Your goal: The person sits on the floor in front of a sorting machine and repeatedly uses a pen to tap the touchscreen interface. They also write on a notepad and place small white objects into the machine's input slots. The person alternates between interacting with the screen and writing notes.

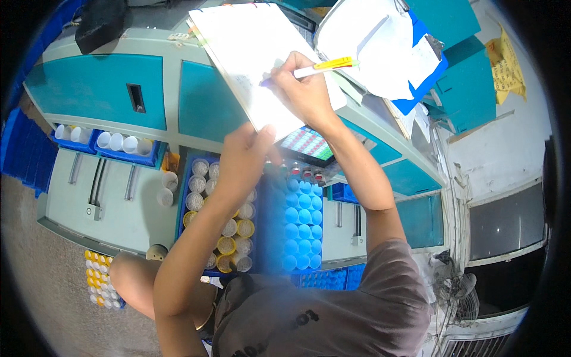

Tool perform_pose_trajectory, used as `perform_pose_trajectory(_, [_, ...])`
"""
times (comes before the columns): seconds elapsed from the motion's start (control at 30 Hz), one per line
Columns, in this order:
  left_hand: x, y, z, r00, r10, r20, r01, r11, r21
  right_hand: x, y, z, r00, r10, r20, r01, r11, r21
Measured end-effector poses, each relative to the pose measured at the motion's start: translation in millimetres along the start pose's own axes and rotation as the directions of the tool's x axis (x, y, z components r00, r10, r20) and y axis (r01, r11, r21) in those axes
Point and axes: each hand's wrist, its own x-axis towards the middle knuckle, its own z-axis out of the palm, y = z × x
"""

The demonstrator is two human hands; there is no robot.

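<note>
Right hand (pixel 303 89) pinches a white pen with yellow clip (pixel 324 66), tip on the white sheet (pixel 253 53) lying tilted on the teal bench (pixel 196 101). Left hand (pixel 247 154) clamps the sheet's lower edge, thumb on top. Advisable: keep that edge pinned and write with light, even pressure.

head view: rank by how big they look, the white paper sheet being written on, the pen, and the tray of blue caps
1. white paper sheet, though it is nearest the camera, so this is unsure
2. tray of blue caps
3. pen, in the right hand
</note>
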Motion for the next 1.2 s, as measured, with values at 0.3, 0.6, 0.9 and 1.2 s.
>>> perform_pose_trajectory(0.3, [0,-1,-3,1.0,-0.003,0.012,0.003,1.0,-0.01,1,4,4,1.0,-0.004,-0.012,0.002,0.995,-0.103])
perform_pose_trajectory(0.6, [-6,-1,-5,1.0,-0.012,0.008,0.012,1.0,-0.001,-5,1,7,0.999,-0.033,0.0,0.032,0.989,-0.144])
perform_pose_trajectory(0.9, [-7,0,-7,0.999,0.02,-0.029,-0.021,1.0,-0.013,-6,2,10,1.0,-0.012,0.01,0.013,0.995,-0.104])
perform_pose_trajectory(1.2, [-10,-3,-9,1.0,0.019,-0.016,-0.019,1.0,-0.001,-8,-5,7,1.0,0.015,-0.007,-0.015,0.996,0.093])
